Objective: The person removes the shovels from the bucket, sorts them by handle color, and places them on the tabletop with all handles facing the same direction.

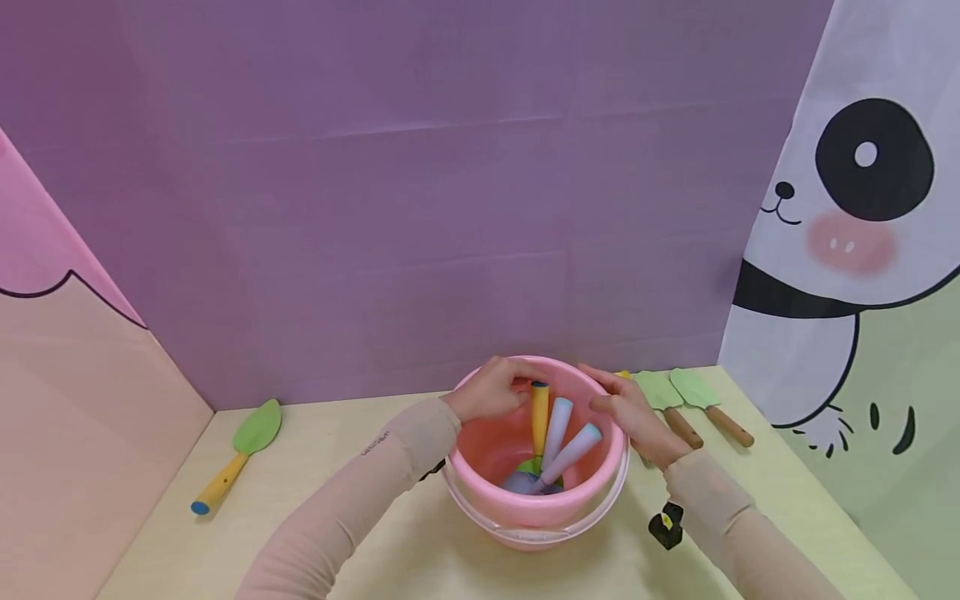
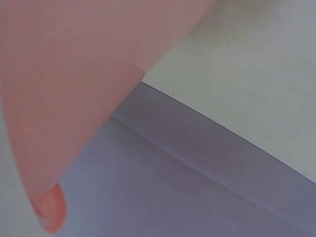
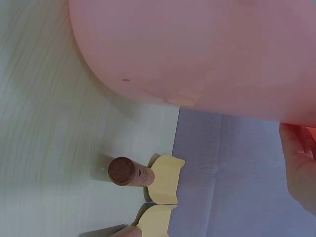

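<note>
A pink bucket (image 1: pixel 525 500) stands on the table, with a yellow-handled toy trowel (image 1: pixel 540 417) upright inside, green showing at its lower end. Beside it lean two purple-handled tools (image 1: pixel 573 454), their purple heads low in the bucket. My left hand (image 1: pixel 491 390) reaches over the left rim, fingertips at the blue end of the yellow handle, which they appear to pinch. At the right rim, my right hand (image 1: pixel 633 412) grips the bucket, thumb inside and fingers outside. The left wrist view shows mostly the bucket's pink wall (image 2: pixel 74 89), with the left hand hidden.
Another green trowel (image 1: pixel 257 427) with a yellow handle lies at the left. Right of the bucket lie two pale green tools (image 1: pixel 693 387) with wooden handles. A purple backdrop (image 1: pixel 420 233) rises behind the table. The bucket's bail handle (image 1: pixel 536 533) hangs down in front.
</note>
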A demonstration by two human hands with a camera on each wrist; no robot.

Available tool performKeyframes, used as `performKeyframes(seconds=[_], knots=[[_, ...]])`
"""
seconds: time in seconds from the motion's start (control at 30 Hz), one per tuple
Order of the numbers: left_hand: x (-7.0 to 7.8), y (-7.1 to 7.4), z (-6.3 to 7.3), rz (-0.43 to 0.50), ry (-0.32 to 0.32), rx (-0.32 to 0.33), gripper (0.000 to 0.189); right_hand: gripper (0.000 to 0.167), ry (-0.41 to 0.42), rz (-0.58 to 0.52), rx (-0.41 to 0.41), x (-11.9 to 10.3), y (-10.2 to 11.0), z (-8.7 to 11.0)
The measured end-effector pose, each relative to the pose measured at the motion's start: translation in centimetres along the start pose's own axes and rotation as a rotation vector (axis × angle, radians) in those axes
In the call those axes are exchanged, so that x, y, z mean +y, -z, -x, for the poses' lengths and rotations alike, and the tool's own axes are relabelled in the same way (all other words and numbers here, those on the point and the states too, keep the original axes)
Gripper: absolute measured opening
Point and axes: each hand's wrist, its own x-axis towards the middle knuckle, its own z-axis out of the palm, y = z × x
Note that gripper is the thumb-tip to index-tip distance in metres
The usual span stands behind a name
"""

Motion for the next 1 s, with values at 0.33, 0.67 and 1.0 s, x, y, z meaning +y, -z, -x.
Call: performKeyframes(seconds=[0.33,0.67,1.0], knots=[[0.13,0.12,0.01,-0.017,-0.072,-0.030,0.033,0.060,0.002,-0.015,-0.009,0.06,0.06,0.05],[0.68,-0.01,-0.01,-0.114,-0.075,-0.117,0.037,0.059,-0.007,0.001,0.004,-0.06,0.35,0.01],[0.12,-0.30,0.36,-0.042,-0.064,-0.187,0.049,0.059,-0.005,-0.014,-0.007,0.19,0.13,0.22]])
